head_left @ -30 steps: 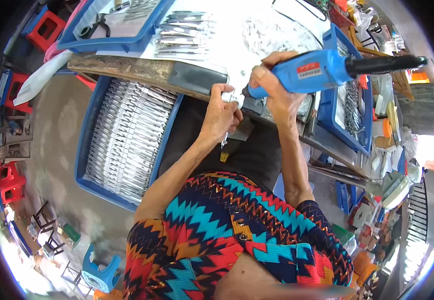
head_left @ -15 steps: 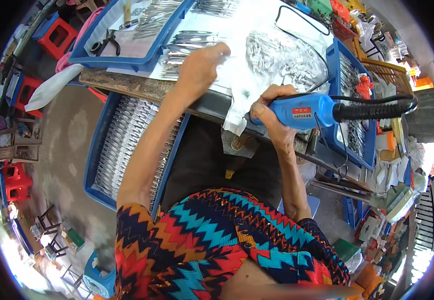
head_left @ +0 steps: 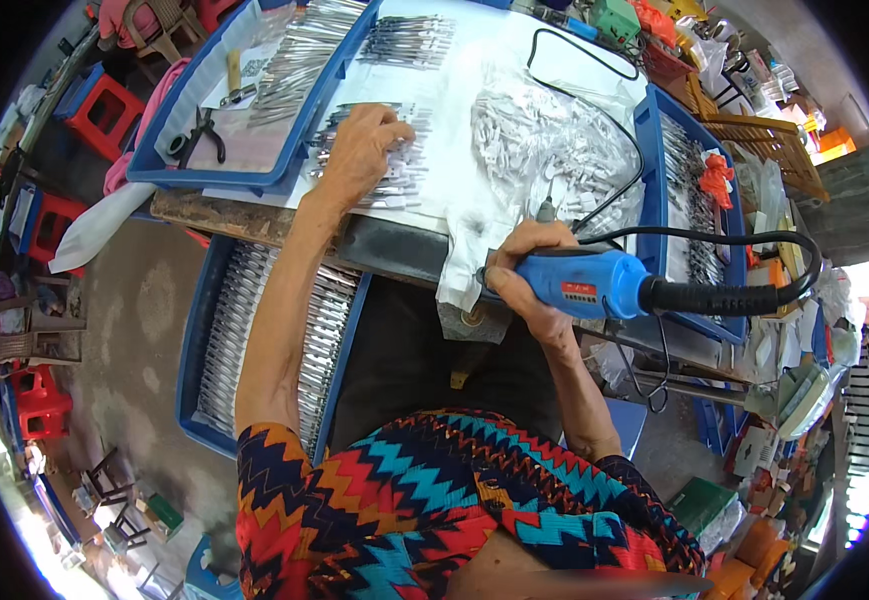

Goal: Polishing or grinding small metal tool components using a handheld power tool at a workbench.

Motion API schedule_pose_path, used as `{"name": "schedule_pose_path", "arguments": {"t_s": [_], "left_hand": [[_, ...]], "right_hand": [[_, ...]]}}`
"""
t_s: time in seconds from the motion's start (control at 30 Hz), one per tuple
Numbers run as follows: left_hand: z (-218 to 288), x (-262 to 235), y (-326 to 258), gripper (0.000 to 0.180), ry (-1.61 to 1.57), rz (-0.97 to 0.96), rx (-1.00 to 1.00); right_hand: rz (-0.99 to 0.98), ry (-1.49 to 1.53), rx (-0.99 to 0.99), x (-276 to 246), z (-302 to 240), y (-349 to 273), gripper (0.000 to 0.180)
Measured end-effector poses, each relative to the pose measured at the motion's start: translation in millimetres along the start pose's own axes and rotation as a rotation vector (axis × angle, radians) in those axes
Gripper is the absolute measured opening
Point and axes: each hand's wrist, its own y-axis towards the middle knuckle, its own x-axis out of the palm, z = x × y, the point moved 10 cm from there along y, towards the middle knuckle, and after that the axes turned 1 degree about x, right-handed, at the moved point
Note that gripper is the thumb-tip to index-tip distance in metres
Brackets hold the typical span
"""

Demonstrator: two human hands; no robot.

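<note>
My right hand (head_left: 532,275) is wrapped round a blue handheld power tool (head_left: 584,283) with a thick black cable sleeve. The tool's front end lies by a white cloth (head_left: 464,245) hanging over the table's near edge. My left hand (head_left: 362,150) is over a row of slim, silvery metal pieces (head_left: 394,188) laid side by side on white paper. Its fingers are curled down among them, and whatever they pinch is hidden. Farther back lies another row of slim metal pieces (head_left: 409,42).
A clear plastic bag of metal parts (head_left: 554,140) lies mid-table. Blue trays stand left (head_left: 272,180) and right (head_left: 651,150). Below the table edge is a blue crate (head_left: 190,345) of metal pieces. A black cord (head_left: 614,115) crosses the tabletop; red stools (head_left: 104,108) stand left.
My left hand has moved left and lowered onto the row of metal pieces. My right hand and the power tool have shifted slightly left and nearer to me in the picture.
</note>
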Motion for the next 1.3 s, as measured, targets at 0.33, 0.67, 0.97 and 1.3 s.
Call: {"name": "schedule_pose_path", "arguments": {"t_s": [0.33, 0.67, 0.97, 1.3], "left_hand": [[-42.8, 17.0, 61.4, 0.015, -0.093, 0.019, -0.086], [-98.8, 106.7, 135.7, 0.024, 0.133, -0.100, 0.024], [-110.6, 103.1, 136.7, 0.009, 0.227, 0.093, 0.114], [-71.4, -25.5, 135.2, 0.008, -0.195, 0.453, -0.026]], "right_hand": [[-0.116, 0.019, 0.051, -1.9, 1.3, -0.7, 0.023], [-0.069, 0.067, -0.057, -9.4, -9.8, 4.6, 0.032], [-0.229, 0.134, -0.082, -4.2, -6.1, 9.8, 0.038], [-0.013, 0.169, 0.086, -8.0, 5.9, 1.5, 0.030]]}}
